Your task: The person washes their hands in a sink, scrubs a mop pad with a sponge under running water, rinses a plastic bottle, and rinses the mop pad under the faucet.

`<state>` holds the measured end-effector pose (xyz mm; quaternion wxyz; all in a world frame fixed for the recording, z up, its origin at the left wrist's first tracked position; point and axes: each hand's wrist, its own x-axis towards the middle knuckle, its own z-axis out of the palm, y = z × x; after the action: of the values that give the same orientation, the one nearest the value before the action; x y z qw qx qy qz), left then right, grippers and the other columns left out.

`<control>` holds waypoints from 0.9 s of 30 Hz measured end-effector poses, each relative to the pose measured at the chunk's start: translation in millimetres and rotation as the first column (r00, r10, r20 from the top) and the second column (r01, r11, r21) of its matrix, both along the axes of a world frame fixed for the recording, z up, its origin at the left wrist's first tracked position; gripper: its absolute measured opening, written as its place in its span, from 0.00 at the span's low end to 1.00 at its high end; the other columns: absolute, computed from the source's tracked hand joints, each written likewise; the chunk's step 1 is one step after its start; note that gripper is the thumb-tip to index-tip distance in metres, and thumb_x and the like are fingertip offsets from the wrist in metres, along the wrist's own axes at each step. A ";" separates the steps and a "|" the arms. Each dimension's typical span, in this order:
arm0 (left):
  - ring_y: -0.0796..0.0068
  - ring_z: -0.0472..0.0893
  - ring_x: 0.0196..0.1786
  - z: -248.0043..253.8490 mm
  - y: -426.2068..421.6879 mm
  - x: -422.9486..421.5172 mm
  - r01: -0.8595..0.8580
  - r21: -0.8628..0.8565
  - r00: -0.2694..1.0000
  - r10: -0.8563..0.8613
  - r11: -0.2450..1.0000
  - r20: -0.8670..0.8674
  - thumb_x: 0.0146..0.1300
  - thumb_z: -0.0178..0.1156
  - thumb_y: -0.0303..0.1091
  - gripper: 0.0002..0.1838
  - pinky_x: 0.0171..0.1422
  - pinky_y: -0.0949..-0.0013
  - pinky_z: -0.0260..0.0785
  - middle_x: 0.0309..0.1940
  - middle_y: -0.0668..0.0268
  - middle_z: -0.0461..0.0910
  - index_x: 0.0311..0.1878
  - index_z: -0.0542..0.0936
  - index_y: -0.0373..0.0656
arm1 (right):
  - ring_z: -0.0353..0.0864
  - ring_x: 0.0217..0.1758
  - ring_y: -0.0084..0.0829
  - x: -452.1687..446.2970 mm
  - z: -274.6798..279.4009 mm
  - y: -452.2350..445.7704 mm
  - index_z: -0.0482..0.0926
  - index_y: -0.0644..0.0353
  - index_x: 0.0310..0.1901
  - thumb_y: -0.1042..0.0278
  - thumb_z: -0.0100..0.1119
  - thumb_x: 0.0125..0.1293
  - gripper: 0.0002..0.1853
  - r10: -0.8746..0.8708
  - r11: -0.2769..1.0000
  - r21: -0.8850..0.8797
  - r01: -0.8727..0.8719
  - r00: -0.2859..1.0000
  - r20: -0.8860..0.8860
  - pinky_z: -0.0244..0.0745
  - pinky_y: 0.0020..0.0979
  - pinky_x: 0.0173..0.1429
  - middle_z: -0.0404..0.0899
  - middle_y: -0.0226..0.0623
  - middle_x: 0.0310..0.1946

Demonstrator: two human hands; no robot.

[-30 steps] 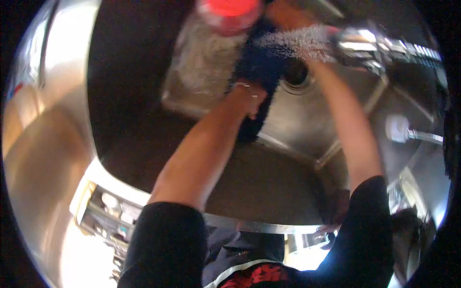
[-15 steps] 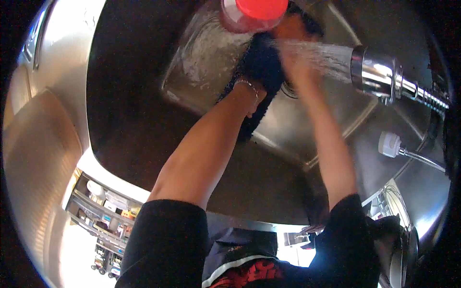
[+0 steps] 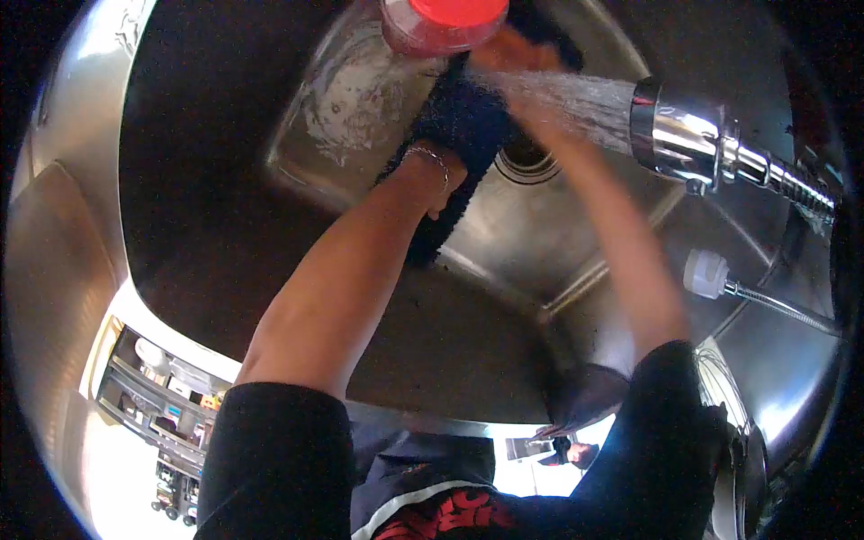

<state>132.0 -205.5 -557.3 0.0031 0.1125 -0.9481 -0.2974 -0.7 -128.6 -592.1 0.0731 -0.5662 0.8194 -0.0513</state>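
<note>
A dark blue, shaggy cloth (image 3: 468, 112) stretches over the sink, wet under running water. My left hand (image 3: 443, 180), with a chain bracelet at its wrist, is closed on the cloth; most of its fingers are hidden in the folds. Farther up, my right hand (image 3: 517, 63) lies against the cloth's upper part, smeared by motion and spray, so its fingers cannot be made out. Just left of it is a clear container with a red lid (image 3: 457, 11), cut off by the top edge. From the right, a chrome spray head (image 3: 688, 135) sends water over my right hand.
The steel sink (image 3: 526, 229) has a round drain (image 3: 529, 169) beside the cloth. Suds (image 3: 346, 112) lie on its left side. A second, white-tipped nozzle (image 3: 706, 273) on a flexible hose sticks in from the right. Shelves with goods (image 3: 166, 396) stand at lower left.
The whole view has shifted, so the sink, cloth and container sit farther left. More of the drain shows. My right hand is blurred in both frames; my left keeps its hold on the cloth.
</note>
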 end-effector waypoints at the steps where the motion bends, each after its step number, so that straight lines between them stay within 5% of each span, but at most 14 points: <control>1: 0.62 0.79 0.54 -1.0 -0.1 -1.9 -0.012 0.001 1.000 0.012 1.000 -0.010 0.55 0.66 0.39 0.13 0.63 0.57 0.69 0.46 0.61 0.83 0.43 0.86 0.47 | 0.82 0.51 0.48 -24.8 -2.6 -16.6 0.84 0.40 0.52 0.54 0.64 0.64 0.15 -0.030 0.999 -0.028 0.030 1.000 0.007 0.79 0.45 0.53 0.82 0.43 0.51; 6: 0.62 0.79 0.57 2.2 6.4 3.7 0.009 -0.017 1.000 -0.009 1.000 0.003 0.51 0.70 0.42 0.18 0.65 0.57 0.69 0.49 0.61 0.83 0.45 0.85 0.46 | 0.82 0.50 0.48 42.1 7.6 27.9 0.85 0.38 0.51 0.56 0.66 0.62 0.15 -0.250 0.950 -0.190 0.247 0.968 0.012 0.79 0.45 0.51 0.81 0.43 0.53; 8: 0.62 0.78 0.58 1.2 9.2 15.7 0.091 -0.039 0.990 -0.086 0.995 0.114 0.49 0.71 0.44 0.21 0.66 0.57 0.68 0.50 0.61 0.82 0.46 0.85 0.46 | 0.83 0.49 0.49 73.9 39.3 28.7 0.85 0.44 0.48 0.51 0.60 0.65 0.14 -0.088 0.944 -0.256 0.210 0.904 0.419 0.79 0.47 0.50 0.83 0.42 0.50; 9: 0.62 0.78 0.59 -3.8 13.3 22.4 0.150 -0.029 0.970 -0.141 0.988 0.198 0.49 0.72 0.44 0.22 0.67 0.57 0.68 0.50 0.60 0.82 0.47 0.85 0.46 | 0.83 0.44 0.52 68.1 23.9 34.5 0.87 0.39 0.44 0.53 0.66 0.62 0.10 -0.106 0.963 -0.181 0.198 0.901 0.420 0.79 0.52 0.44 0.85 0.41 0.43; 12: 0.62 0.78 0.61 -22.0 20.1 34.2 0.362 0.102 0.799 -0.365 0.926 0.478 0.46 0.75 0.46 0.25 0.68 0.58 0.68 0.52 0.60 0.82 0.48 0.85 0.45 | 0.84 0.43 0.51 10.9 -11.3 10.4 0.86 0.41 0.44 0.57 0.66 0.62 0.09 -0.085 0.993 -0.079 0.082 0.996 -0.025 0.80 0.50 0.45 0.84 0.40 0.44; 14: 0.62 0.77 0.62 -30.2 24.0 42.1 0.429 0.166 0.718 -0.446 0.888 0.535 0.45 0.76 0.48 0.28 0.69 0.58 0.67 0.53 0.60 0.82 0.49 0.85 0.45 | 0.85 0.42 0.50 -12.8 -7.1 -6.1 0.87 0.41 0.43 0.58 0.64 0.63 0.08 -0.064 0.920 -0.371 0.127 0.982 0.178 0.81 0.50 0.47 0.85 0.40 0.44; 15: 0.62 0.77 0.62 -32.4 24.2 43.3 0.456 0.188 0.687 -0.478 0.870 0.547 0.44 0.77 0.48 0.29 0.70 0.58 0.67 0.54 0.60 0.82 0.49 0.85 0.45 | 0.85 0.42 0.50 7.2 9.5 2.3 0.87 0.41 0.43 0.58 0.64 0.63 0.08 -0.069 0.916 -0.379 0.129 0.983 0.168 0.81 0.50 0.47 0.85 0.40 0.44; 18: 0.62 0.77 0.64 -40.1 26.4 50.5 0.483 0.213 0.659 -0.512 0.850 0.550 0.41 0.80 0.51 0.33 0.71 0.58 0.67 0.56 0.60 0.82 0.51 0.85 0.45 | 0.85 0.41 0.48 65.9 36.2 31.3 0.87 0.44 0.43 0.54 0.61 0.66 0.09 -0.092 0.988 -0.098 0.118 0.966 0.242 0.80 0.50 0.48 0.85 0.42 0.45; 19: 0.62 0.78 0.63 -37.2 28.1 45.5 0.499 0.239 0.611 -0.534 0.833 0.584 0.42 0.79 0.51 0.32 0.70 0.58 0.68 0.56 0.60 0.82 0.51 0.85 0.44 | 0.85 0.41 0.48 49.8 20.3 32.8 0.86 0.44 0.46 0.54 0.62 0.65 0.11 0.055 0.978 -0.209 -0.016 0.982 0.180 0.80 0.51 0.47 0.85 0.42 0.44; 21: 0.62 0.80 0.60 -29.4 28.6 35.7 0.541 0.298 0.457 -0.573 0.786 0.681 0.45 0.78 0.52 0.31 0.65 0.58 0.73 0.56 0.61 0.82 0.49 0.86 0.43 | 0.84 0.49 0.44 2.9 0.1 40.8 0.77 0.44 0.61 0.58 0.59 0.67 0.20 -0.003 0.999 0.044 0.004 1.000 -0.023 0.78 0.48 0.52 0.83 0.41 0.49; 23: 0.59 0.82 0.56 -28.7 29.0 35.6 0.553 0.277 0.471 -0.569 0.786 0.674 0.44 0.78 0.56 0.29 0.61 0.56 0.75 0.50 0.61 0.84 0.44 0.87 0.44 | 0.80 0.57 0.43 -58.3 -20.5 36.6 0.69 0.48 0.68 0.59 0.57 0.68 0.27 -0.181 0.981 -0.047 0.190 0.973 0.143 0.75 0.43 0.58 0.80 0.40 0.56; 24: 0.57 0.84 0.52 -30.8 20.0 46.6 0.555 0.276 0.477 -0.573 0.784 0.667 0.42 0.77 0.59 0.29 0.57 0.53 0.77 0.44 0.60 0.86 0.38 0.88 0.44 | 0.78 0.60 0.43 -85.2 -46.9 28.6 0.69 0.53 0.68 0.56 0.58 0.67 0.28 0.003 0.996 -0.085 -0.020 0.981 -0.194 0.73 0.42 0.60 0.79 0.43 0.57; 26: 0.57 0.84 0.51 -36.6 17.1 51.0 0.561 0.279 0.488 -0.584 0.779 0.649 0.42 0.77 0.59 0.28 0.57 0.53 0.77 0.44 0.60 0.86 0.39 0.88 0.46 | 0.74 0.65 0.46 -132.2 -96.1 50.3 0.71 0.52 0.65 0.51 0.58 0.67 0.27 -0.165 0.922 -0.387 -0.020 0.884 -0.437 0.72 0.47 0.62 0.72 0.41 0.64; 27: 0.56 0.84 0.51 -39.4 17.4 51.8 0.553 0.296 0.498 -0.594 0.779 0.632 0.42 0.77 0.59 0.28 0.57 0.52 0.77 0.43 0.61 0.86 0.40 0.88 0.48 | 0.73 0.65 0.48 -130.6 -82.6 61.3 0.72 0.49 0.65 0.50 0.57 0.67 0.27 -0.365 0.899 -0.360 0.249 0.881 -0.303 0.73 0.50 0.62 0.71 0.40 0.64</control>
<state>183.9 -188.0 -596.8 -0.4553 -0.1053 -0.8504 -0.2419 -131.3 -67.4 -674.7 -0.1785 -0.4314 0.8802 -0.0852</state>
